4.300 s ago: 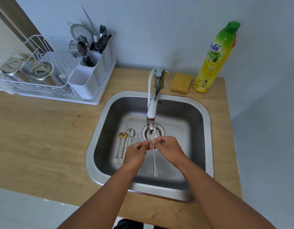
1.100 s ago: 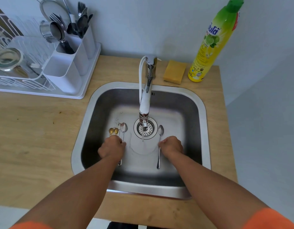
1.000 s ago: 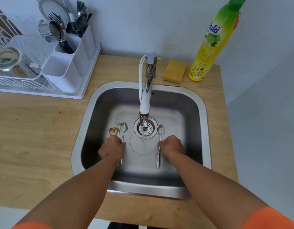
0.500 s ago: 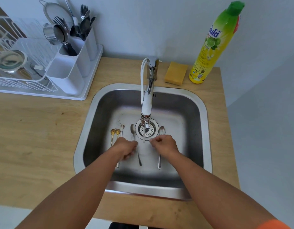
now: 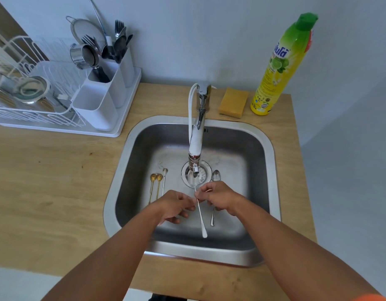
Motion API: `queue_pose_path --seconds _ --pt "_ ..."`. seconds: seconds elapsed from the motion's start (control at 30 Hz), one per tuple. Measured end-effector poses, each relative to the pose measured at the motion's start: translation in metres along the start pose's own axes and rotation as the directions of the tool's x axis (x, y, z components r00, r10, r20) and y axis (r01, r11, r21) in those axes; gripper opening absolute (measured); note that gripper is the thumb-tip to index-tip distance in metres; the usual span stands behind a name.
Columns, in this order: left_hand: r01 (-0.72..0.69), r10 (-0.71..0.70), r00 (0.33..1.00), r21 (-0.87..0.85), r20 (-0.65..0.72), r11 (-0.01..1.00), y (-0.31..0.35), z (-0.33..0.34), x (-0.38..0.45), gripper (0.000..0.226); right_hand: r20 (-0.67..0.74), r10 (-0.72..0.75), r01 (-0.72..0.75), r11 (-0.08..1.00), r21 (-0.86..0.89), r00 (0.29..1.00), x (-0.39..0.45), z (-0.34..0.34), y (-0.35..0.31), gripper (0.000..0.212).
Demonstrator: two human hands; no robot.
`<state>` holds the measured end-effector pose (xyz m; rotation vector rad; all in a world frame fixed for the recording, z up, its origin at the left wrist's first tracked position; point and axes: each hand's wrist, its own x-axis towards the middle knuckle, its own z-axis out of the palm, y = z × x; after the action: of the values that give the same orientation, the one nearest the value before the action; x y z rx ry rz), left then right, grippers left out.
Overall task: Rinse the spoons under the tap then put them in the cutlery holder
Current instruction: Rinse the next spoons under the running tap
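Note:
Both hands hold one long silver spoon [image 5: 201,216] under the tap [image 5: 195,146], its bowl up in the thin stream and its handle pointing toward me. My left hand [image 5: 176,206] pinches the stem from the left, and my right hand [image 5: 219,197] pinches it near the bowl. On the sink floor lie two gold spoons [image 5: 155,185] and a slim silver spoon [image 5: 164,180] at the left. Another silver spoon [image 5: 214,192] lies at the right, partly under my right hand. The white cutlery holder [image 5: 105,92] stands at the back left with forks and spoons in its far compartments.
The steel sink [image 5: 272,170] is set in a wooden counter [image 5: 57,181]. A white dish rack [image 5: 31,94] with metal lids stands at the left, a yellow sponge [image 5: 232,102] and a tall soap bottle [image 5: 281,66] behind the sink.
My left hand lifted a silver spoon from the left group and brought it under the stream, and my right hand came off the right spoon to hold it too. The camera view rose slightly.

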<state>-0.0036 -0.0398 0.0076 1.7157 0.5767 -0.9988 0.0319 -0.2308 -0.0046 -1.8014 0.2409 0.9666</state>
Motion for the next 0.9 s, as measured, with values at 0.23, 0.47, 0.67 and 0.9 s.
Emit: queue_pose_path --seconds 0.23,0.47,0.67,0.9 --pt "-0.381 0.411 0.861 0.153 -0.300 0.912 0.019 -0.006 0.009 0.010 0.023 -0.231 0.231 0.955 -0.187 0.973 0.003 0.000 -0.002 0.007" --pt "-0.439 0.470 0.781 0.174 -0.412 0.881 0.018 0.006 0.016 0.009 0.029 -0.301 0.297 0.912 -0.282 0.953 0.005 -0.003 0.007 0.010" --pt "-0.483 0.460 0.769 0.067 -0.443 0.873 0.018 0.021 0.012 0.021 -0.021 -0.322 0.294 0.887 -0.356 0.947 0.006 -0.006 0.008 0.020" --pt "-0.483 0.448 0.785 0.030 -0.428 0.875 0.003 0.028 0.004 0.015 -0.041 -0.314 0.256 0.839 -0.481 0.949 -0.003 -0.006 0.009 0.009"
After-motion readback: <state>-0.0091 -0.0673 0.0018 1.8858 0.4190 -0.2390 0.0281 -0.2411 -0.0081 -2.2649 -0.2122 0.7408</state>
